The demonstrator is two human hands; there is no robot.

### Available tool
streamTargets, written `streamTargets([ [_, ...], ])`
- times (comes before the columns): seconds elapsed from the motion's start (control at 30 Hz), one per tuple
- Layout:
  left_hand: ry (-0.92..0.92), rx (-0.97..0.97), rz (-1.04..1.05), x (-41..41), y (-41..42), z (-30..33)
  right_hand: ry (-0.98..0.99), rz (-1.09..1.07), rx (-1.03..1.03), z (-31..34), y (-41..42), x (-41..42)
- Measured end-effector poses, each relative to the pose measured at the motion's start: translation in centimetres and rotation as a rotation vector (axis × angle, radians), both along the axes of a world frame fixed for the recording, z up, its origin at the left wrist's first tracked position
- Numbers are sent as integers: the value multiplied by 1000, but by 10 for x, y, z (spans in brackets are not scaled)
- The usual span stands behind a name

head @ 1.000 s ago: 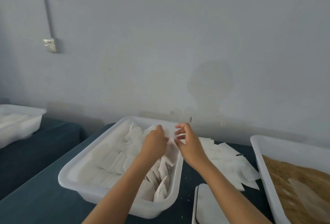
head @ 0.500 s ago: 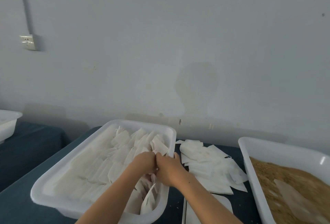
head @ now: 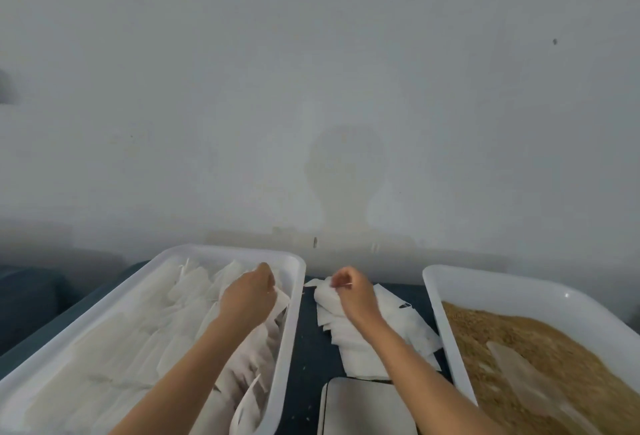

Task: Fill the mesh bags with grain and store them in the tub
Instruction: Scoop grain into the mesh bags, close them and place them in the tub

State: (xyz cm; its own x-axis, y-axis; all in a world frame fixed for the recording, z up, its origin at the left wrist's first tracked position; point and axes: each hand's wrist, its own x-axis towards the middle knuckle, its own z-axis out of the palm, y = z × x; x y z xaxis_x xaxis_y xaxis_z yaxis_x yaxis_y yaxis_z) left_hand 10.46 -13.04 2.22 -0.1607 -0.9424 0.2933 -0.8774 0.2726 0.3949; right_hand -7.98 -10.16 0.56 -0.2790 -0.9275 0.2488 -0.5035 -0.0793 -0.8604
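The left hand [head: 247,292] is resting curled on the filled mesh bags [head: 145,330] in the left tub [head: 287,341]. The right hand [head: 349,290] is pinching an empty bag [head: 327,297] from the pile; light and limp, best held by an edge.

i see a plain packing workroom: bare wall [head: 311,88], dark table [head: 308,348], white tubs [head: 287,330], loose grain [head: 554,358].

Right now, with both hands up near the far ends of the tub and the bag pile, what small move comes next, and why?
Probably pick one empty bag off the loose pile. The right hand already hovers curled over that pile, seemingly pinching something thin. The left hand rests among the stored bags in the left tub, and the grain tub waits on the right.
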Motion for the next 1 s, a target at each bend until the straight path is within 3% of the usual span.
streamTargets([
  [0.13, 102, 47, -86, -29, -7, 9, 194, -281, 217, -20, -29, -53],
  [0.27, 175, 103, -178, -52, -14, 1, 474, -263, 545, -35, -42, -76],
  [0.37, 208, 170, -269, -62, -15, -10, 611, -242, 636, -44, -48, -79],
  [0.63, 215, 208, -356, -68, -20, -19, 756, -339, 466, -36, -47, -87],
  [0.77, 236, 240, -339, -69, -18, -15, 673, -352, 295, -3, -37, -91],
  [1.0, 413, 317, -370, -98, 6, 0, 281, -280, 24, 65, 18, -106],
])
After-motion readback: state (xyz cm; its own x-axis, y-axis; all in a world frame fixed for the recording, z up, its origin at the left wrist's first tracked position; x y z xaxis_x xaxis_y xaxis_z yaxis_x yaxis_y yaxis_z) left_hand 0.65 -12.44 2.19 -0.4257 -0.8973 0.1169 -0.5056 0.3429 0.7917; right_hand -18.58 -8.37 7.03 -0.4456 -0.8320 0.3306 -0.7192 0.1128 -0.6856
